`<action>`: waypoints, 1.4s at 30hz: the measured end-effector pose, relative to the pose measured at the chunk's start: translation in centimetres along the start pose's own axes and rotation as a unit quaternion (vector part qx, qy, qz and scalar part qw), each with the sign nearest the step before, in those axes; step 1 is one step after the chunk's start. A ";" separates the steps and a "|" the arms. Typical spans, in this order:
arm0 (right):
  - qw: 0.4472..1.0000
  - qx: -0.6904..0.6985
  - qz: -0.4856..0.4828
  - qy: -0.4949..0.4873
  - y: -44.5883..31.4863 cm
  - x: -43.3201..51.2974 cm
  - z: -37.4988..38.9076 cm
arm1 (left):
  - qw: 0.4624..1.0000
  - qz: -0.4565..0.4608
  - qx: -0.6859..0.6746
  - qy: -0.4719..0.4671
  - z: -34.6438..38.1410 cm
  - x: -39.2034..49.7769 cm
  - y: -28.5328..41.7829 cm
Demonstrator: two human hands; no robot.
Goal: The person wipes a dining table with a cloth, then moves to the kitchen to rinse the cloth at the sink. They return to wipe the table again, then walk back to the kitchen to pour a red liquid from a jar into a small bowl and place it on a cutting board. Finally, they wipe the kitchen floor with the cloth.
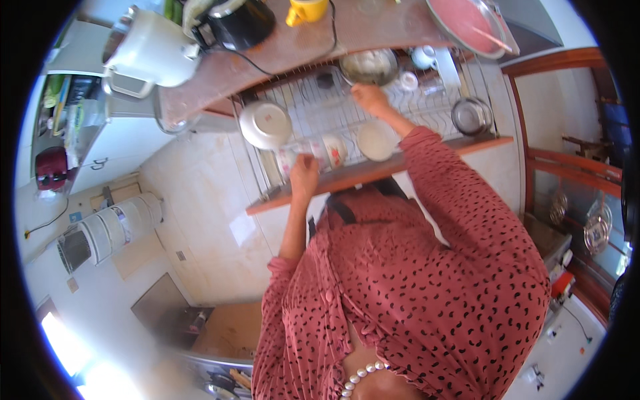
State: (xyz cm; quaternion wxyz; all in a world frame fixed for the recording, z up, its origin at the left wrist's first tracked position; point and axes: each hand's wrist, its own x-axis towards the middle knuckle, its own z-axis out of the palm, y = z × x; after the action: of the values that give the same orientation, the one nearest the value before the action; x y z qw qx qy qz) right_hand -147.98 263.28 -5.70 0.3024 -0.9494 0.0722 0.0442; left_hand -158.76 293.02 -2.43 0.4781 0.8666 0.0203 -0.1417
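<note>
A wire dish-rack drawer (pixel 320 112) stands pulled out before me, below the countertop. My right hand (pixel 371 100) is at the near rim of a metal bowl (pixel 371 67) at the back of the rack, its fingers closed at that rim. At the drawer's front left is my left hand (pixel 304 175), fingers curled, beside bowls with a floral print (pixel 332 151); whether it grips one is not plain. A white bowl (pixel 265 125) lies upside down to its left. Between my hands, near the front edge, sits a pale round dish (pixel 376 140).
Small metal bowls (pixel 471 116) and a white cup (pixel 408 81) occupy the rack's right side. The countertop (pixel 295 45) overhangs the back, bearing a large pot (pixel 155 55), a black kettle-like appliance (pixel 240 22), a yellow mug (pixel 307 10) and a pink-filled basin (pixel 465 22). The drawer's wooden front (pixel 350 176) is near my body.
</note>
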 end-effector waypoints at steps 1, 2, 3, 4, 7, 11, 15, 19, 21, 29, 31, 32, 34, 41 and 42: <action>0.998 -0.032 0.050 -0.010 1.8 -1.4 -1.9 | 0.999 0.007 -0.032 -0.011 0.1 -0.1 0.2; 0.993 -0.058 0.101 0.005 3.2 -2.8 -3.3 | 0.999 0.011 -0.035 -0.012 0.2 -0.1 0.3; 0.995 -0.047 0.080 -0.038 4.3 -4.1 -4.3 | 0.998 0.025 -0.047 -0.013 0.3 -0.1 0.5; 0.993 -0.051 0.084 -0.066 5.0 -5.1 -5.0 | 0.999 0.017 -0.033 -0.022 0.3 -0.1 0.8; 0.986 -0.092 0.071 -0.120 5.7 -7.1 -5.2 | 0.999 0.019 -0.011 -0.039 0.3 -0.1 1.4; 0.967 -0.220 0.008 -0.131 4.2 -7.4 -2.7 | 0.998 0.000 0.021 -0.060 0.0 -0.1 1.8; 0.948 -0.287 -0.043 -0.132 3.0 -7.1 -1.1 | 0.997 0.004 0.032 -0.073 -0.2 0.1 1.5; 0.942 -0.288 -0.027 -0.172 2.4 -6.8 -1.9 | 0.997 0.017 0.027 -0.066 -0.3 0.3 0.9; 0.946 -0.269 -0.016 -0.177 2.0 -6.8 -3.0 | 0.998 0.012 0.013 -0.055 -0.3 0.4 0.6; 0.965 -0.171 0.085 -0.182 1.2 -5.5 -6.2 | 0.999 -0.005 -0.017 -0.044 -0.4 0.9 -0.2; 0.944 -0.029 0.199 -0.262 1.8 -4.8 -5.9 | 0.998 -0.015 -0.038 -0.045 -0.3 1.0 -0.6; 0.936 -0.015 0.226 -0.270 2.1 -4.5 -5.7 | 0.998 -0.022 -0.042 -0.047 -0.2 1.1 -0.8; 0.939 0.009 0.216 -0.269 2.5 -4.3 -5.1 | 0.997 -0.036 -0.052 -0.051 -0.1 1.3 -1.2; 0.969 -0.048 0.107 -0.217 -1.9 -6.0 -4.2 | 0.996 -0.020 -0.072 -0.045 0.4 1.5 -2.4; 0.973 -0.087 0.085 -0.197 -2.9 -6.4 -4.2 | 0.996 -0.021 -0.069 -0.045 0.4 1.5 -2.5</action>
State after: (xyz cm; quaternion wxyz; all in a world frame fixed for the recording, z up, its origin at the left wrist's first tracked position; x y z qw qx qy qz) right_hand -153.67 263.95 0.17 0.2223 -0.9350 0.0876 0.2620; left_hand -157.79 293.84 -5.08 0.5338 0.8239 0.0265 -0.1887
